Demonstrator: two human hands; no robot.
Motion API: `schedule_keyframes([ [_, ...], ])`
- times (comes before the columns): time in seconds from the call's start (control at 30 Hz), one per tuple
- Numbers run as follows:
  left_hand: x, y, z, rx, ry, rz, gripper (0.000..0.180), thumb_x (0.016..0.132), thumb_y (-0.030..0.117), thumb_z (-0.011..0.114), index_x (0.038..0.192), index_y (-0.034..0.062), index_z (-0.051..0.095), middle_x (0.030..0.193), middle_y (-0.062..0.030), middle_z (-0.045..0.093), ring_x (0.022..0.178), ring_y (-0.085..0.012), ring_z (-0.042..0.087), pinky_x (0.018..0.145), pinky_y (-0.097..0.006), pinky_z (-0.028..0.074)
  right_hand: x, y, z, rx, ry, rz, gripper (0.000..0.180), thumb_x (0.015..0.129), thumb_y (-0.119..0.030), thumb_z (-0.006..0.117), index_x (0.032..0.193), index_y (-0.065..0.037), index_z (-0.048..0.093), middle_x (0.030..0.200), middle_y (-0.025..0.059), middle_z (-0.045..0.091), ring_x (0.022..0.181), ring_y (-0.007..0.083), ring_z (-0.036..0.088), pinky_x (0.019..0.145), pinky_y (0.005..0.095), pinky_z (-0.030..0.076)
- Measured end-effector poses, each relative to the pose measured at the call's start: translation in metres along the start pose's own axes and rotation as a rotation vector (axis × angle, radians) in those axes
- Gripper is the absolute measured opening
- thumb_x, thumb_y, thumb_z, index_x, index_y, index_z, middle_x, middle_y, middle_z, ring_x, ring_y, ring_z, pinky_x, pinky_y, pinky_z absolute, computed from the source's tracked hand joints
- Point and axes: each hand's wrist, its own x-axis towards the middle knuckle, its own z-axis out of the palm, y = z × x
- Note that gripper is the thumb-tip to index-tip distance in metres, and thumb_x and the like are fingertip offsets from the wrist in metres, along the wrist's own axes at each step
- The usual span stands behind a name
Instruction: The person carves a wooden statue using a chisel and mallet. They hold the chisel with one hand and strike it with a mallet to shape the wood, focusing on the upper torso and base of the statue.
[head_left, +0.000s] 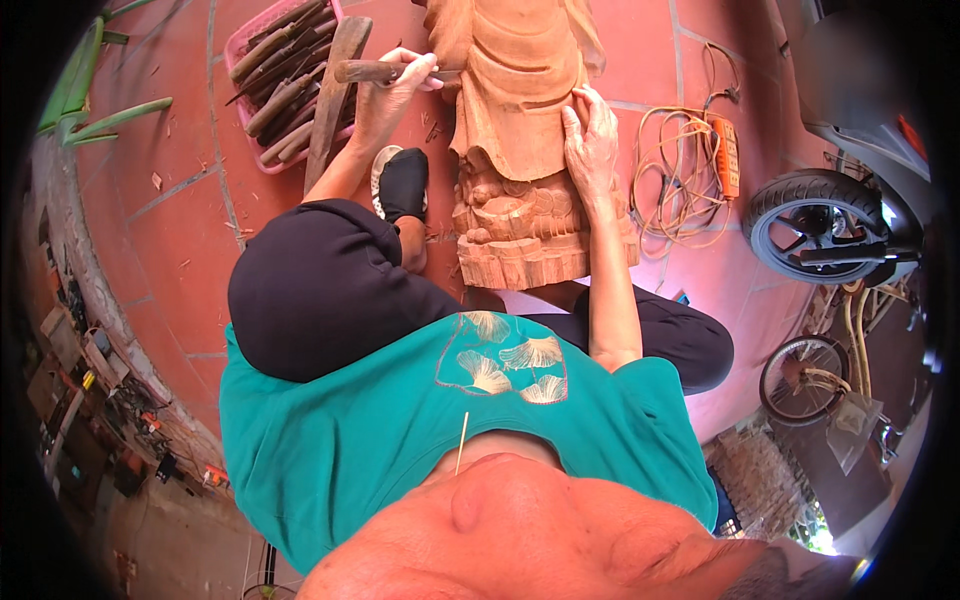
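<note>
Red floor tiles (150,230) were spread beneath the work, dotted with wood chips (157,181). Toward the far middle, a carved wooden figure (515,80) was set, apparently lying down, with its base end turned to the near side, probably so that the robe folds could be reached easily. By the left hand (400,78) a wooden-handled tool (365,71) was gripped between thumb and bent fingers, its working end directed right, toward the figure's left edge. Nothing was seen clasped in the right hand (592,140); its loosely parted fingers were rested on the figure's right side, perhaps for steadiness. Left of the tool, a wooden bar (330,105) was laid across the right side of a pink basket (240,105), in which spare tools (285,100) were gathered, presumably for ready reach. To the right, a tangled cord (638,185) was left beside an orange power strip (727,155). Farther right, a motorbike wheel (773,193) was seen.
</note>
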Motion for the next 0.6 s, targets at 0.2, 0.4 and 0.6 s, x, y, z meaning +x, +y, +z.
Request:
schedule_keyframes([
  [0.2, 0.007, -0.023, 0.011, -0.045, 0.031, 0.045, 0.016, 0.103, 0.017, 0.066, 0.100, 0.0013, 0.069, 0.096, -0.0064, 0.073, 0.087, -0.0153, 0.074, 0.083, -0.028, 0.059, 0.007, 0.001, 0.002, 0.010, 0.010, -0.011, 0.032, 0.096, -0.023, 0.070, 0.124, -0.008, 0.063, 0.129, 0.0149, 0.066, 0.122, 0.0347, 0.060, 0.105, 0.0455, 0.045],
  [0.4, -0.007, -0.024, 0.020, 0.103, 0.030, 0.126, 0.017, 0.101, 0.017, 0.067, 0.097, 0.0005, 0.068, 0.089, -0.0055, 0.074, 0.080, -0.0114, 0.071, 0.077, -0.026, 0.058, 0.007, 0.002, 0.003, 0.017, 0.006, -0.007, 0.032, 0.096, -0.022, 0.071, 0.124, -0.008, 0.063, 0.129, 0.0152, 0.066, 0.121, 0.0348, 0.060, 0.104, 0.0456, 0.045],
  [0.6, -0.028, -0.009, 0.007, -0.108, -0.112, -0.119, 0.019, 0.103, 0.018, 0.063, 0.096, 0.0010, 0.068, 0.092, -0.0082, 0.073, 0.080, -0.0143, 0.072, 0.080, -0.031, 0.058, 0.007, 0.001, 0.003, 0.016, 0.011, -0.006, 0.032, 0.096, -0.022, 0.071, 0.124, -0.008, 0.063, 0.130, 0.0152, 0.066, 0.121, 0.0347, 0.060, 0.104, 0.0454, 0.046],
])
